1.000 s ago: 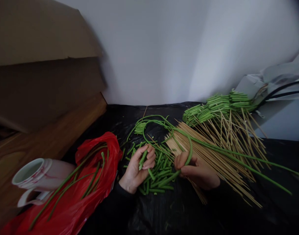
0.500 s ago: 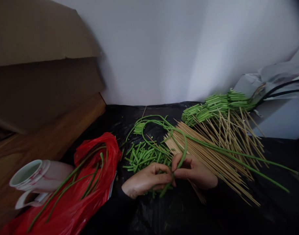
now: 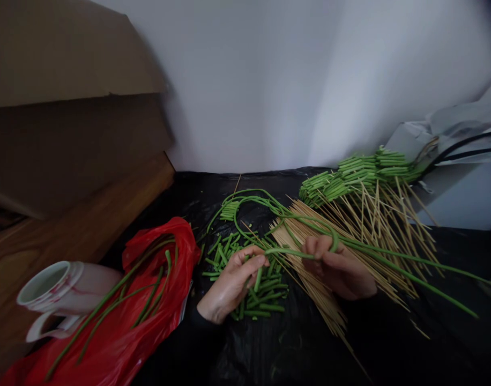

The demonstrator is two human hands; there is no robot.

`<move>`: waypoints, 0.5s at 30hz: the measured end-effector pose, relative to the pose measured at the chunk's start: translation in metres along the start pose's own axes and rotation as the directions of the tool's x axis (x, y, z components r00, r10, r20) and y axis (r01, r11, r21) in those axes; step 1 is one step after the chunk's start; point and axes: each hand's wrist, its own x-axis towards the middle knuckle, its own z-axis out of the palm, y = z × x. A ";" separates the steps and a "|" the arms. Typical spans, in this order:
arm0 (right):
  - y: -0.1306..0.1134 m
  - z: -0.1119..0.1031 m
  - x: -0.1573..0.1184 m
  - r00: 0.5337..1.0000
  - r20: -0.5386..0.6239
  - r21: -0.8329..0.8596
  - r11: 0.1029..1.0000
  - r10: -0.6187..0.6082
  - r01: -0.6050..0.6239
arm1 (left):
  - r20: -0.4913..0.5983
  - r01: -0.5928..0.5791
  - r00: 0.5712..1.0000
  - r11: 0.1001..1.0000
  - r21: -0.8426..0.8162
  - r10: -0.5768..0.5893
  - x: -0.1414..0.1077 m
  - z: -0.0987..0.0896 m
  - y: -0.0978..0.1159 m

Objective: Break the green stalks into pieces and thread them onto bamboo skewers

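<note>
A long green stem is stretched between my hands. My left hand pinches its end between thumb and fingers, above a pile of short cut green pieces. My right hand has its fingers closed round the same stem farther along, over a bundle of thin wooden sticks. More long stems curve behind the hands and run to the right. A small row of cut pieces on a stick lies behind the pile.
Skewered rows of green pieces are stacked at the back right, beside a grey-white box. On the left are a red plastic bag with stems, a mug on its side and a cardboard box. Black sheeting lies underneath.
My hands have moved apart, the right one rightward and slightly up. The stem between them now lies nearly level, and more of the cut pile shows.
</note>
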 end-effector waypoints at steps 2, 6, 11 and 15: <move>0.005 0.001 0.000 0.999 0.039 -0.012 1.000 0.024 -0.024 | -0.034 -0.055 0.998 0.996 -0.070 0.053 0.002 -0.001 -0.001; 0.015 0.003 0.000 0.995 0.088 -0.038 0.998 0.055 -0.052 | -0.039 -0.130 0.991 0.978 -0.161 0.126 0.003 0.001 0.000; 0.020 0.004 0.001 0.995 0.096 -0.083 0.996 0.028 -0.020 | -0.094 -0.157 0.986 0.967 -0.201 0.140 0.002 0.006 0.002; 0.026 0.004 0.001 0.995 0.092 -0.125 0.992 0.042 -0.030 | -0.132 -0.172 0.980 0.961 -0.215 0.146 0.002 0.007 0.000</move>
